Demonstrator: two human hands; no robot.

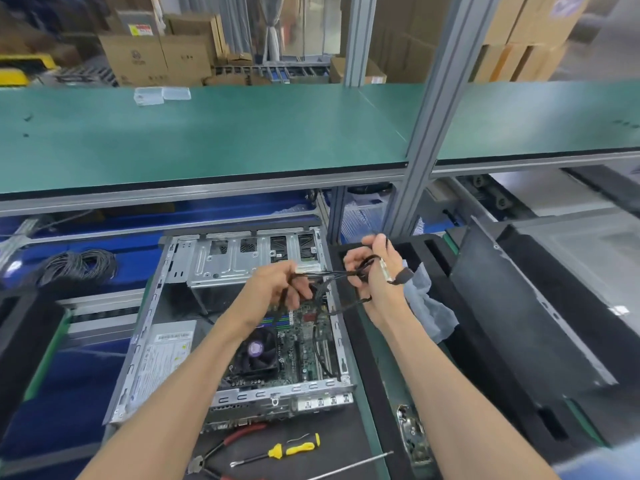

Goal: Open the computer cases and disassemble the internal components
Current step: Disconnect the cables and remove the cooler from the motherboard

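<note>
Both hands grasp one bundle of thin black cables (pixel 341 274): left hand (pixel 289 284) over the open grey metal computer case (pixel 166 341), right hand (pixel 369 268) beside its right wall. Cables are light and limp; connectors seem fragile, so I would hold the plugs.

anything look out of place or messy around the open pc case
Nothing looks damaged or spilled. The red-handled pliers and yellow-handled screwdriver lie loose in front of the open grey metal computer case, and a crumpled grey cloth sits beside it. Both hands, left and right, hold a black cable bundle.
</note>
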